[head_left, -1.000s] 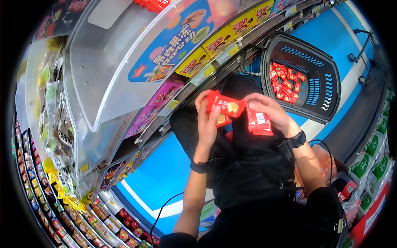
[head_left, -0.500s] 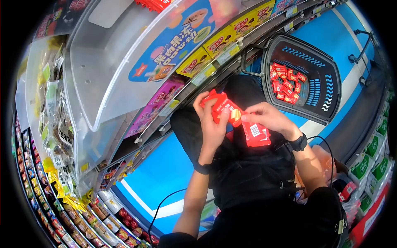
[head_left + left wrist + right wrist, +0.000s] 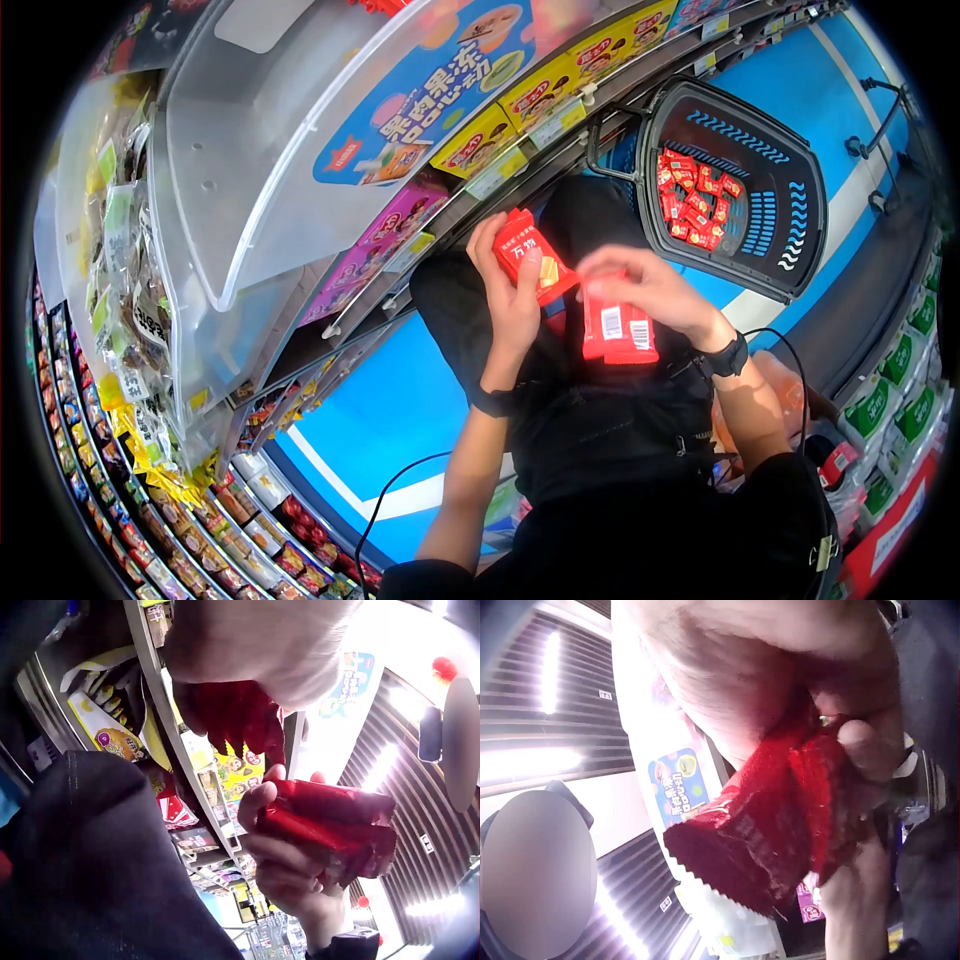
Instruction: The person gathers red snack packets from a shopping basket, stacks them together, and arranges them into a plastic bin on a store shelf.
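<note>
In the head view my left hand [image 3: 507, 305] grips a red snack packet [image 3: 525, 250] with a pale wafer-like picture on its front, thumb across it. My right hand [image 3: 660, 290], a little blurred, holds red packets [image 3: 622, 335] by their upper end, barcode sides up. Its fingertips are right by the lower end of the left hand's packet. The left wrist view shows two red packets [image 3: 326, 821] stacked in the right hand's fingers. Seen from the right wrist, a crimped packet edge [image 3: 739, 851] hangs below the palm.
A black shopping basket [image 3: 812, 200] holding several small red packets stands on the blue floor, beyond the right hand. Shelves with yellow boxes [image 3: 475, 150] and a clear plastic bin [image 3: 240, 200] line the left side. Green-and-white packages [image 3: 905, 360] stand at the right.
My right fingers, which met the left hand's packet half a second ago, have drawn slightly back. Two barcodes now show on the right hand's packets. The left hand's packet has turned more upright.
</note>
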### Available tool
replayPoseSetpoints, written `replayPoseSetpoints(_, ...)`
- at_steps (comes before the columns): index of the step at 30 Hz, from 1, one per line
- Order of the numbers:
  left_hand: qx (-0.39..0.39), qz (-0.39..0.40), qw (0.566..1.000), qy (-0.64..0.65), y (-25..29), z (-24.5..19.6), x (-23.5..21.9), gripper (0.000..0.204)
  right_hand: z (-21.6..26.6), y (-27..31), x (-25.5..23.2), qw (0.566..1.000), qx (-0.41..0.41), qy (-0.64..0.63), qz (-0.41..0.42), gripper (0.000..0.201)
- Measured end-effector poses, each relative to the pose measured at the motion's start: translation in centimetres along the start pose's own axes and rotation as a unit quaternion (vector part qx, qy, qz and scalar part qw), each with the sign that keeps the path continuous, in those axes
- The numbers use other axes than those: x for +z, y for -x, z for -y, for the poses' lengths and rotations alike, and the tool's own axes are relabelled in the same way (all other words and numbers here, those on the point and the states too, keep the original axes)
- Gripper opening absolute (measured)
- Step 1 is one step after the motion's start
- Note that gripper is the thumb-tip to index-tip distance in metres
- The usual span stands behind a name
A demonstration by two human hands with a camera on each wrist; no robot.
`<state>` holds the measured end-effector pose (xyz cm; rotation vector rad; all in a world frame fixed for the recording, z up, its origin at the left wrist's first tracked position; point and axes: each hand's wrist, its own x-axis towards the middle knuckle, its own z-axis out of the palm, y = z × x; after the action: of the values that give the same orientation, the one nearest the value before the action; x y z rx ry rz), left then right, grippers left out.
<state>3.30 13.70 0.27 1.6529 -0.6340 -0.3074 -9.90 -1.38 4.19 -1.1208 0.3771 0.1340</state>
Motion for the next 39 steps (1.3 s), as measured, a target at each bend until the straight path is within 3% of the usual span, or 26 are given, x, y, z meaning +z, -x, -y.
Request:
replayPoseSetpoints(1,0.013,0.004,0.999,-0.051,-0.1,-0.1,-0.1,0.045,0.3,0.3,0.0,0.996,-0.009,-0.062,-0.057,0.031)
replayPoseSetpoints(2,0.001,0.001,0.998,-0.055,0.0,-0.4,0.0,0.04,0.8,0.5,-0.2,0.993,-0.029,-0.099,-0.056,0.036)
replayPoseSetpoints(6,0.0,0.021,0.995,-0.098,0.7,-1.0,0.6,0.039,0.8,0.3,-0.8,0.982,-0.082,-0.102,-0.138,0.032)
replayPoseSetpoints(7,0.0,0.021,0.995,-0.099,0.8,-1.4,0.8,0.039,0.5,0.3,-0.9,0.982,-0.081,-0.102,-0.138,0.032)
replayPoseSetpoints(10,0.131,0.046,0.974,-0.18,1.0,-1.9,0.9,0.047,0.0,0.3,-1.1,0.985,0.045,-0.159,-0.058,0.03)
replayPoseSetpoints(14,0.129,0.019,0.978,-0.165,1.0,-1.6,0.8,0.051,0.8,0.5,-0.1,0.976,0.098,-0.188,-0.056,0.04)
replayPoseSetpoints(16,0.105,0.023,0.981,-0.16,1.0,-1.5,0.6,0.054,0.8,0.6,0.0,0.956,0.12,-0.266,-0.041,0.041)
replayPoseSetpoints(21,0.069,0.035,0.989,-0.125,1.0,-1.7,0.6,0.05,0.5,0.9,0.2,0.959,0.071,-0.275,-0.018,0.042)
replayPoseSetpoints(23,0.059,0.043,0.99,-0.124,0.9,-2.0,0.7,0.049,0.7,0.8,0.3,0.975,0.061,-0.215,-0.005,0.038)
replayPoseSetpoints(29,0.037,0.031,0.99,-0.13,0.9,-2.3,0.9,0.044,0.4,0.9,0.5,0.973,0.073,-0.209,0.059,0.037)
replayPoseSetpoints(33,0.03,0.033,0.993,-0.107,0.7,-2.1,0.6,0.045,-0.5,0.9,0.2,0.962,0.108,-0.252,0.005,0.031)
replayPoseSetpoints(39,0.044,0.002,0.989,-0.14,0.8,-2.0,0.6,0.039,-0.4,0.9,1.7,0.949,0.087,-0.294,-0.068,0.031)
